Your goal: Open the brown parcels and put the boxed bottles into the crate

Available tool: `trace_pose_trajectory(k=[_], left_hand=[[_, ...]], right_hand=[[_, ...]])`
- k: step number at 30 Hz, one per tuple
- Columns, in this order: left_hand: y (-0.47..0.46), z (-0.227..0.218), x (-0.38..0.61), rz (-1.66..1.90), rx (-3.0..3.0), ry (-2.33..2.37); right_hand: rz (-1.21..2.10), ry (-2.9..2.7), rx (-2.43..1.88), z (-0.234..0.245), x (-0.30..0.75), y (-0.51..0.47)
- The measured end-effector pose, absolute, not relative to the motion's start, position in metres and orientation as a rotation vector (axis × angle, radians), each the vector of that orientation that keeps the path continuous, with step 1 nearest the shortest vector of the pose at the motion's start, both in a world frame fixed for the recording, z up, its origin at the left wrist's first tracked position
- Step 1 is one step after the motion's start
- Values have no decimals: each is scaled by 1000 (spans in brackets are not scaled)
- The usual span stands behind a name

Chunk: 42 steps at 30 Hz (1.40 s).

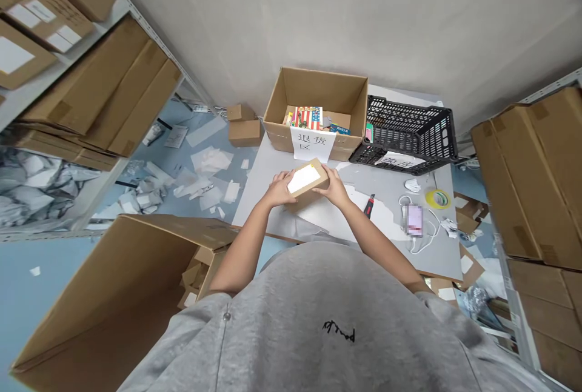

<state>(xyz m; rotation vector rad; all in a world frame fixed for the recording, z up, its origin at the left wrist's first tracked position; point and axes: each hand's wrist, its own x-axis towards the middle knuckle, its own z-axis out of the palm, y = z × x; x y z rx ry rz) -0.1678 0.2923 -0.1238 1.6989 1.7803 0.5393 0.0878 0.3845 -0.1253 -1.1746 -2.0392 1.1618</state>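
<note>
Between my two hands is a small cardboard box with a white label on its top face. My left hand grips its left end, fingers over the edge. On the opposite end, my right hand is closed around the corner. The box is above the near part of the white table, tilted a little. Just behind it stands a large open carton holding colourful books or packs, with a handwritten paper sign on its front. A red and black utility knife lies right of my right hand.
A black plastic crate stands right of the carton. Yellow tape and a phone with a white cable lie on the table's right. A big open carton stands at my left. Shelves with boxes flank both sides; paper scraps litter the floor.
</note>
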Motion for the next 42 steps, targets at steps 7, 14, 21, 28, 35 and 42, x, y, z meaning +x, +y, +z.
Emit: trace_pose_trajectory(k=[7,14,21,28,35,42], left_hand=[[315,-147,-155,695,1639,1711],[332,-184,-119,483,1836,1544],[323,-220,-88,431,1788,1657],[297,-235,-46,399,1071,2218],[300,-242,-36,190,870,2199],[307,-249,-55,239,784,2036]], right_hand=[[1219,-1770,-1478,-160,125,378],[1391,-1469,-1457,-196,168,353],[1241,-1518,-1932,-236,225,349],[1064,-1406,-2630,-262,258,371],[993,-1358,-2681,-274,253,389],[1174,-1483,-2145,-243,241,386]])
